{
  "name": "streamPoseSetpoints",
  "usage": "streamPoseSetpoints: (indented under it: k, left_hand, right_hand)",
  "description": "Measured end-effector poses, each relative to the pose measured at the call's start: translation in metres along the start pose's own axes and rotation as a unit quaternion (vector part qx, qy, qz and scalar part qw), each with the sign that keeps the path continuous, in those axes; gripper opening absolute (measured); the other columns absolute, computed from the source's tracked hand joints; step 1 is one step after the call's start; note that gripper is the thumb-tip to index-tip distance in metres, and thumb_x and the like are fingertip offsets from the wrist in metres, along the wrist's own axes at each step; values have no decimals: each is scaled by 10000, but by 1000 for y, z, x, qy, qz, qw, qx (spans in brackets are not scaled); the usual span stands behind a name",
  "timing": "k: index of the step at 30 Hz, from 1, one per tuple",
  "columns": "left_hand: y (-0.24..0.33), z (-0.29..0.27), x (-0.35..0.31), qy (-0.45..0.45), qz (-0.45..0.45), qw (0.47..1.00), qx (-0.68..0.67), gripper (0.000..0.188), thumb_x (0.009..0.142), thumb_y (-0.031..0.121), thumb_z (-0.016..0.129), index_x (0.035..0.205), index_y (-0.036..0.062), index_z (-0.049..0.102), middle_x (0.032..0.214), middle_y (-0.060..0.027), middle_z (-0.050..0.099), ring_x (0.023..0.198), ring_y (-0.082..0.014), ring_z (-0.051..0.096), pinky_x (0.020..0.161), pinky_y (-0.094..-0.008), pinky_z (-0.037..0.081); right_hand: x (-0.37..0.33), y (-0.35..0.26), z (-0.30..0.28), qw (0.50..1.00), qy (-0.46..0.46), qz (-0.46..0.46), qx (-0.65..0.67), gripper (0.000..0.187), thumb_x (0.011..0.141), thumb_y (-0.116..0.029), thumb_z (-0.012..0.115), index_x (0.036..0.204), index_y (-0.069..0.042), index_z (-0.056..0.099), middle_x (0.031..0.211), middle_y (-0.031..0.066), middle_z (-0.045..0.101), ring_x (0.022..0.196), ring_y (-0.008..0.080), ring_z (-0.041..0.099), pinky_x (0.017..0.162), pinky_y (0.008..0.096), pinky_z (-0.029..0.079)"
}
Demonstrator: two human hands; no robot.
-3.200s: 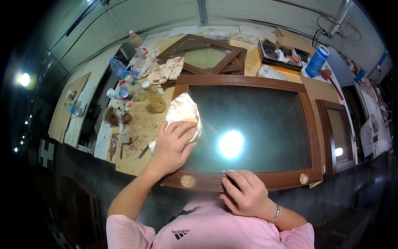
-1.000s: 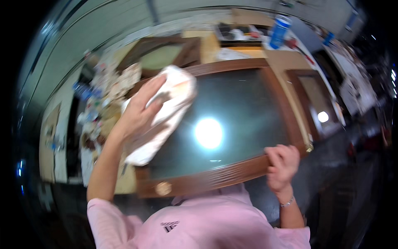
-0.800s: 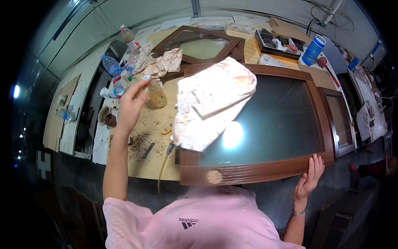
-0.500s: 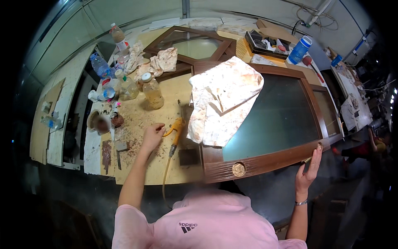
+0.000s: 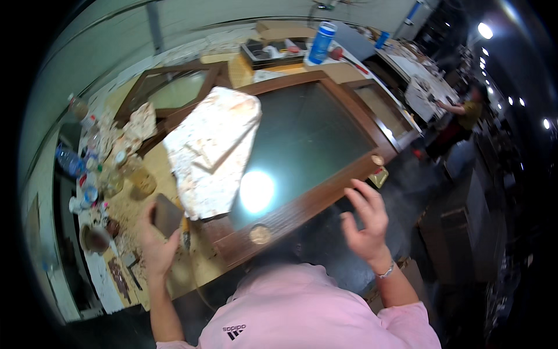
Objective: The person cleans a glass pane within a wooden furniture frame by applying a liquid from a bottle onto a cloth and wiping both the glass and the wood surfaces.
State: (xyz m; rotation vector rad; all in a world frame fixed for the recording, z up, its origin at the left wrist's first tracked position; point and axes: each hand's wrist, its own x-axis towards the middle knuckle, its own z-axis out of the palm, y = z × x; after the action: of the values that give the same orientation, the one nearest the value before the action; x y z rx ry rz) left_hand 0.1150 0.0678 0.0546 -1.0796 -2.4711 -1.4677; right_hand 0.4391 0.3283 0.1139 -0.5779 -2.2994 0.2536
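My left hand (image 5: 158, 247) is closed around a flat dark grey rectangular block (image 5: 168, 216), raised over the left part of the bench. Just beside it is a yellow-handled corded tool (image 5: 185, 232), mostly hidden by the block and a cloth. With fingers spread and nothing in them, my right hand (image 5: 367, 224) hovers off the near right edge of a brown wooden framed glass door (image 5: 325, 196). Round holes (image 5: 260, 234) with a gold-coloured inside mark its near rail. A brass-coloured metal piece (image 5: 378, 177) sticks out by its right corner. The stained white cloth (image 5: 212, 148) covers the door's left side.
Several bottles and jars (image 5: 139, 179) crowd the bench's left side, near crumpled rags (image 5: 140, 123) and wood shavings. Behind lie another glazed frame (image 5: 168, 87), a black tray of small items (image 5: 273, 55) and a blue bottle (image 5: 321, 43). Far right, another person (image 5: 465, 113) stands at a bench.
My left hand has picked up the grey block from the bench. My right hand has come off the door's near right corner, fingers spread. The view has turned to the right.
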Motion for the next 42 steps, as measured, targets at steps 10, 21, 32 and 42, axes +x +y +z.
streamPoseSetpoints:
  k: [10, 21, 32, 42]
  left_hand:
    - [171, 61, 95, -439, 407, 797, -85, 779, 608, 238, 899, 1272, 6, 565, 1363, -209, 539, 1232, -406, 528, 1049, -490, 436]
    - [83, 156, 181, -263, 280, 889, 249, 638, 946, 374, 589, 1439, -11, 464, 1555, -133, 400, 1423, -334, 349, 1185, -518, 222]
    - [84, 150, 180, -265, 271, 893, 245, 643, 918, 315, 619, 1439, -27, 457, 1545, -153, 404, 1408, -342, 354, 1187, -500, 213]
    - [84, 158, 180, -250, 303, 890, 232, 634, 911, 295, 621, 1434, -28, 464, 1537, -157, 413, 1401, -343, 365, 1180, -487, 224]
  right_hand:
    - [51, -34, -19, 983, -141, -104, 53, 825, 659, -207, 845, 1372, 28, 502, 1203, 221, 571, 1019, 355, 618, 829, 399, 541]
    - [-4, -48, 45, 982, -61, -130, 123, 618, 806, -450, 742, 1285, -84, 606, 1125, 155, 590, 988, 310, 580, 863, 425, 477]
    - [-3, 82, 2, 979, 129, 117, -102, 616, 840, -455, 694, 1325, -89, 598, 1082, 155, 489, 1000, 319, 493, 884, 431, 434]
    - [17, 234, -51, 916, 162, 255, -262, 482, 850, -294, 715, 1306, -147, 654, 978, 133, 501, 930, 305, 492, 817, 415, 462]
